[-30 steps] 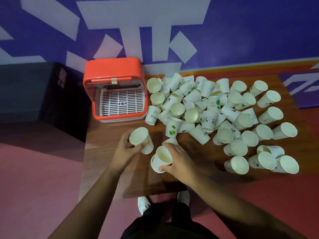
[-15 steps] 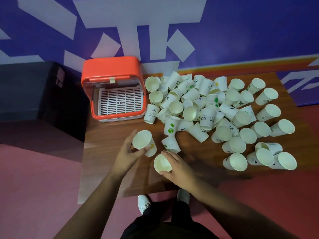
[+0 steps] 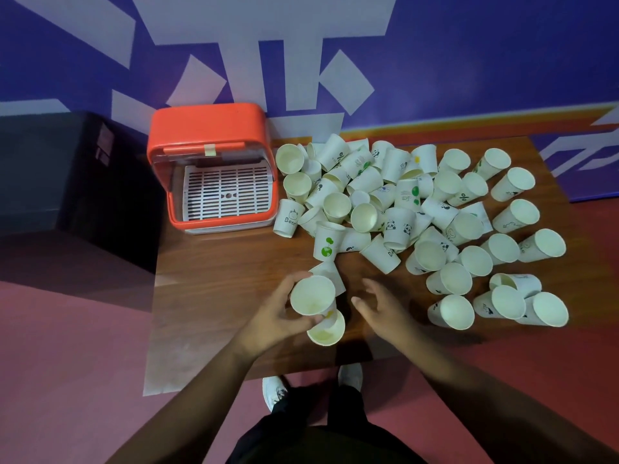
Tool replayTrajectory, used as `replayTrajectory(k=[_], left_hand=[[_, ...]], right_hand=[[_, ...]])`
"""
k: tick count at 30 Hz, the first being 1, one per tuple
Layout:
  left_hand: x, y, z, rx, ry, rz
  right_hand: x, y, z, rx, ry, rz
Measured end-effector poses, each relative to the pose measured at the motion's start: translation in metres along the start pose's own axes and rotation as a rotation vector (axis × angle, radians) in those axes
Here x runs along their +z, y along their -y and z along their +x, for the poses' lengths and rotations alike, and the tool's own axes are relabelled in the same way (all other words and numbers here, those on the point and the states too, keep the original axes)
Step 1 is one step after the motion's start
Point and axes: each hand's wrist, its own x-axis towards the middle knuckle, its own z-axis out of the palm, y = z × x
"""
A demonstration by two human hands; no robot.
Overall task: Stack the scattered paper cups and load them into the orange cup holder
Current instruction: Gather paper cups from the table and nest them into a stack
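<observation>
L hand (image 3: 274, 318), low centre of frame, is curled round one cup (image 3: 312, 294), whose mouth is tipped up toward my cam. A 2nd cup (image 3: 326, 330) sits right below it in frame and touches it. I can't tell if the L fingers hold that one too or if it just lies on the table (image 3: 214, 296). R hand (image 3: 382, 308) is just right of both cups, fingers spread & relaxed, nothing in it, and apart from both.

A 3rd cup (image 3: 331, 271) lies on its side just above the held one and is partly hidden by it. Above that stands a cup w/ a green sprout print (image 3: 327, 241), roughly upright.

Holder (image 3: 207, 128) is upper left of centre, at the table's far left end. Its front is open toward me, w/ a white slotted tray (image 3: 227, 192) showing inside. A cup marked "Bear" (image 3: 288, 217) stands just beside its right edge.

The pile (image 3: 418, 209) fills centre to right of frame. Most cups lie on their sides w/ mouths toward cam, packed tight near the holder & looser toward the right edge.

Shoes (image 3: 274, 391) show below the table's near edge.
</observation>
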Motion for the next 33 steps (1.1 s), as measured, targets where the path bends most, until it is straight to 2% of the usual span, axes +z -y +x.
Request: replayTrajectory(k=[2, 4, 6, 8, 10, 14, 18, 27, 30, 33], left_hand=[[0.001, 0.001, -0.003, 0.008, 0.013, 0.012], [0.0, 0.002, -0.008, 0.011, 0.006, 0.002], [0.001, 0.006, -0.011, 0.023, 0.025, 0.018], [0.004, 0.012, -0.012, 0.043, 0.075, 0.103], [0.009, 0.02, -0.008, 0.048, 0.096, 0.2], [0.016, 0.037, 0.004, 0.017, 0.067, 0.314], [0.015, 0.046, 0.016, 0.007, -0.008, 0.301], [0.006, 0.059, 0.023, -0.031, 0.08, 0.234], [0.001, 0.057, 0.025, -0.147, 0.105, 0.057], [-0.007, 0.048, 0.041, -0.277, -0.036, -0.048]], right_hand=[[0.005, 0.0, 0.005, 0.054, 0.069, 0.014], [0.016, -0.001, 0.008, 0.187, 0.155, 0.118], [0.029, -0.002, 0.009, 0.406, 0.267, 0.406], [0.036, -0.001, 0.005, 0.516, 0.337, 0.683], [0.04, 0.003, 0.006, 0.56, 0.371, 0.839], [0.041, 0.012, 0.012, 0.56, 0.382, 0.991], [0.041, 0.017, 0.015, 0.486, 0.345, 1.033], [0.045, 0.019, 0.021, 0.393, 0.351, 1.012], [0.033, 0.022, 0.027, 0.349, 0.272, 0.805], [0.022, 0.023, 0.043, 0.255, 0.086, 0.52]])
